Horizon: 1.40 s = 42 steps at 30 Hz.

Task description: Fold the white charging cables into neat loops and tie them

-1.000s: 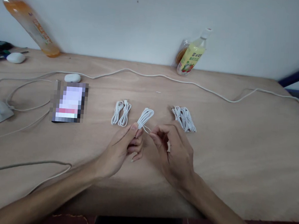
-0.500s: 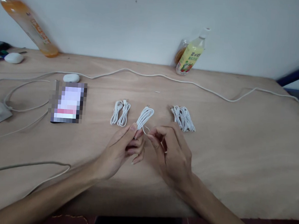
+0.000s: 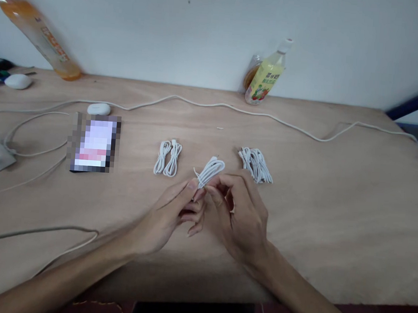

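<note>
A coiled white cable [image 3: 211, 170] is held up over the table, its loops tilted toward the upper right and a metal plug tip showing at the top. My left hand [image 3: 176, 211] pinches its lower end between thumb and fingers. Around the coil runs a thin white twist tie [image 3: 195, 171], one end sticking out on the left. At the coil's lower right, my right hand [image 3: 239, 206] has thumb and forefinger pinched on the tie's other end, which the fingertips mostly hide. Two coiled cables [image 3: 168, 158] lie to the left, and a group of several coiled cables [image 3: 255, 165] to the right.
A phone [image 3: 94, 143] with a blurred screen and a white case [image 3: 98, 108] lie left. Along the back run a long white cord [image 3: 227, 106], an orange drink bottle [image 3: 42, 35] and a yellow-labelled bottle [image 3: 267, 77]. A small white strip [image 3: 220, 128] lies mid-table.
The coil has shifted right and down and tilted further toward my right hand. The tie end now sticks out on the coil's left; before, the strand showed between coil and right fingertips.
</note>
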Motion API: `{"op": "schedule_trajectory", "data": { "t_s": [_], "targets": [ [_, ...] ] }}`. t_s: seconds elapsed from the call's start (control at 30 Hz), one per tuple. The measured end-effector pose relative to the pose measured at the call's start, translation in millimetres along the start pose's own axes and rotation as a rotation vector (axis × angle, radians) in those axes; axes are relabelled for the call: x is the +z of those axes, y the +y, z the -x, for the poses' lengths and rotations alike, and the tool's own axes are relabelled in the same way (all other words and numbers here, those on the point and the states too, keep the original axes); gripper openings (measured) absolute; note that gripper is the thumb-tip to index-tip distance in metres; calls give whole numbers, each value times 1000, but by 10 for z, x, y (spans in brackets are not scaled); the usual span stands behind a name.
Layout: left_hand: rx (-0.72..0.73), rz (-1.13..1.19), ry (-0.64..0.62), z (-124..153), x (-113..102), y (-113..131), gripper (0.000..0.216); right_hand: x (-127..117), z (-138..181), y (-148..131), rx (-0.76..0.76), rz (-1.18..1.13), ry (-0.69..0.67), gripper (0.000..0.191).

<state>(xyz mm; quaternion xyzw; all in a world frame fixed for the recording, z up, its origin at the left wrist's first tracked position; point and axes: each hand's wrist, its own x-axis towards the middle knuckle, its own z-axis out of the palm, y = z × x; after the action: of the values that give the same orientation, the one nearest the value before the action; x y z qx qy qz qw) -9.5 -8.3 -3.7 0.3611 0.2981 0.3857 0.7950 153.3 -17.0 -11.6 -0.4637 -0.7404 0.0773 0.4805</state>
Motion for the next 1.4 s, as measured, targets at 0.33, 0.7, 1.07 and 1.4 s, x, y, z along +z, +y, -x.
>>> {"op": "schedule_trajectory", "data": {
  "t_s": [0.33, 0.7, 1.07, 1.4],
  "targets": [
    [-13, -4, 0, -4, 3, 6, 44, 24, 15, -25, -18, -52, 59, 15],
    [-15, -50, 45, 7, 13, 17, 52, 35, 37, -94, 56, -77, 83, 11],
    [-17, -21, -25, -19, 14, 26, 50, 41, 54, -95, 121, -116, 82, 11],
    [-330, 398, -160, 55, -36, 180, 50, 7, -15, 31, 505, -536, 26, 13]
  ]
}}
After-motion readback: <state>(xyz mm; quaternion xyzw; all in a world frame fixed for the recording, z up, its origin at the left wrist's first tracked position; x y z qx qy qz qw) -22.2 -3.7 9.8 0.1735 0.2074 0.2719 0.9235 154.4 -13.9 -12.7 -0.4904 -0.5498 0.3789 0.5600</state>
